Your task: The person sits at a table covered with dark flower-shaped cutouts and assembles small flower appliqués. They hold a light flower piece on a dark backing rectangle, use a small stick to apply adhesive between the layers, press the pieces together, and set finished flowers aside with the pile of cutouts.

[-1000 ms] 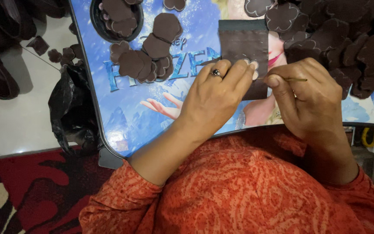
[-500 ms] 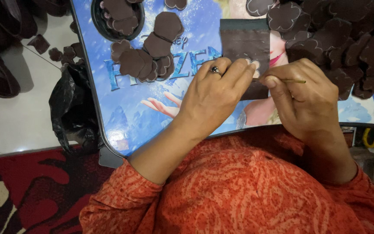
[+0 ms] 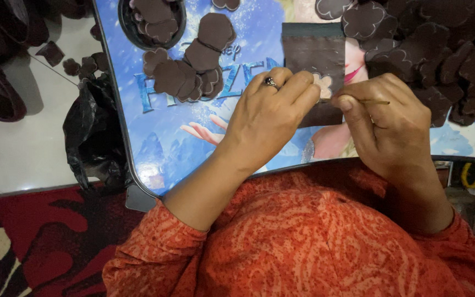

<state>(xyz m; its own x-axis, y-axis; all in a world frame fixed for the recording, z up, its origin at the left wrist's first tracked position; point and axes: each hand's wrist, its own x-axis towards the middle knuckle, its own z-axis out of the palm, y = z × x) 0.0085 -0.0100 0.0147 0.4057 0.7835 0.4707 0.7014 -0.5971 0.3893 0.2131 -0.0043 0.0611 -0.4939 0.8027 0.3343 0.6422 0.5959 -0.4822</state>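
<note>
Two hands work over the blue picture-printed table top (image 3: 193, 143), whose far end is cut off by the frame and whose right side is buried under a heap of dark brown flower-shaped cutouts (image 3: 435, 49). I see a dark brown rectangular sheet (image 3: 314, 55) lying flat, long axis running away from me; its near end is hidden behind the fingers. The left hand (image 3: 268, 118), ringed, lies curled with fingertips pressing that sheet beside a pale flower-shaped hole (image 3: 324, 85). The right hand (image 3: 388, 129) is closed in a pinch on a thin stick (image 3: 375, 102), which lies level, pointing left to right; I cannot make out its tip. The cutouts look matte, soft-edged.
</note>
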